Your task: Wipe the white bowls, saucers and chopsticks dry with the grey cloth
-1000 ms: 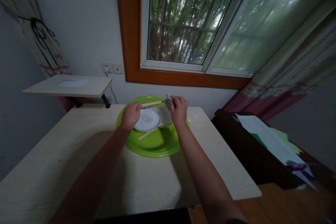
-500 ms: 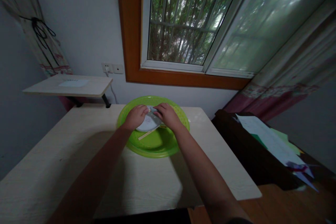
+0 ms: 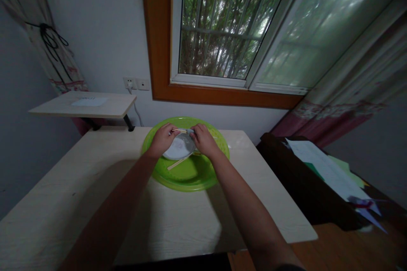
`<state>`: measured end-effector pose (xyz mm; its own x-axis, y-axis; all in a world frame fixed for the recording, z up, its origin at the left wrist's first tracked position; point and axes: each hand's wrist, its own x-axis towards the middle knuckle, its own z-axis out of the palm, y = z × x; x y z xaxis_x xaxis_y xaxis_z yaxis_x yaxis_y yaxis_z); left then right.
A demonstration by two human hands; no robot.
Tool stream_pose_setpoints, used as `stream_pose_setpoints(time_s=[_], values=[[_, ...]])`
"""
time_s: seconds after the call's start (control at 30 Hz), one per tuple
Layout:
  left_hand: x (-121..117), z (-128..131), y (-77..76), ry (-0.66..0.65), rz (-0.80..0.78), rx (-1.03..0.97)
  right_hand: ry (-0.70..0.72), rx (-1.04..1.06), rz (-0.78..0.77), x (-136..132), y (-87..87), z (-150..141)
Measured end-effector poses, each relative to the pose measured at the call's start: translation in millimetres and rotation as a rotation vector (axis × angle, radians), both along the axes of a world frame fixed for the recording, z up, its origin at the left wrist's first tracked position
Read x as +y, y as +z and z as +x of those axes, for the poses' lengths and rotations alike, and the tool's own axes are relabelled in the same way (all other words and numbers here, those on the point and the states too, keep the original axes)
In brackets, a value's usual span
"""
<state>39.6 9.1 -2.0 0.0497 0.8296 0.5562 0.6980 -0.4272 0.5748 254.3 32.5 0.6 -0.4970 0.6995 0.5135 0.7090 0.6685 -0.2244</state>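
My left hand (image 3: 164,139) is closed on a thin pale wooden stick (image 3: 179,131), which looks like a chopstick and points right. My right hand (image 3: 204,137) pinches a small grey piece (image 3: 190,131) at the stick's right end; its kind is too small to tell. Both hands are just above a white bowl (image 3: 179,148) inside a round light-green basin (image 3: 190,182). A pair of pale wooden chopsticks (image 3: 178,163) leans at the bowl's near side. Something yellowish behind my right hand is mostly hidden.
The basin rests on a pale wooden table (image 3: 178,220). A small raised shelf (image 3: 117,108) with a paper slip (image 3: 90,101) stands at the back left. Beyond the table's right edge, a dark brown piece of furniture (image 3: 286,173) carries papers (image 3: 327,169). A window rises behind.
My hands have turned and drawn slightly apart, so the stick between them now shows. More of the bowl's inside is visible. The chopsticks in the basin have not moved.
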Motion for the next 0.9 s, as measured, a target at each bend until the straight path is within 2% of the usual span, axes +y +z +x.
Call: stream_pose_setpoints(time_s=[0.17,0.4,0.63,0.9], values=[[-0.6,-0.5,-0.5,0.004,-0.029,-0.077,-0.016,0.088,0.011,-0.9,2.7,-0.1],[0.1,0.4,-3.1,0.001,-0.019,-0.285,0.027,0.065,0.007,1.7,0.0,-1.1],[-0.1,0.8,-3.9,-0.072,-0.062,-0.240,0.086,0.004,0.019,2.7,-4.0,-1.8],[2.4,0.4,-7.6,0.072,0.063,-0.158,0.029,-0.001,-0.002,-0.3,-1.9,-6.5]])
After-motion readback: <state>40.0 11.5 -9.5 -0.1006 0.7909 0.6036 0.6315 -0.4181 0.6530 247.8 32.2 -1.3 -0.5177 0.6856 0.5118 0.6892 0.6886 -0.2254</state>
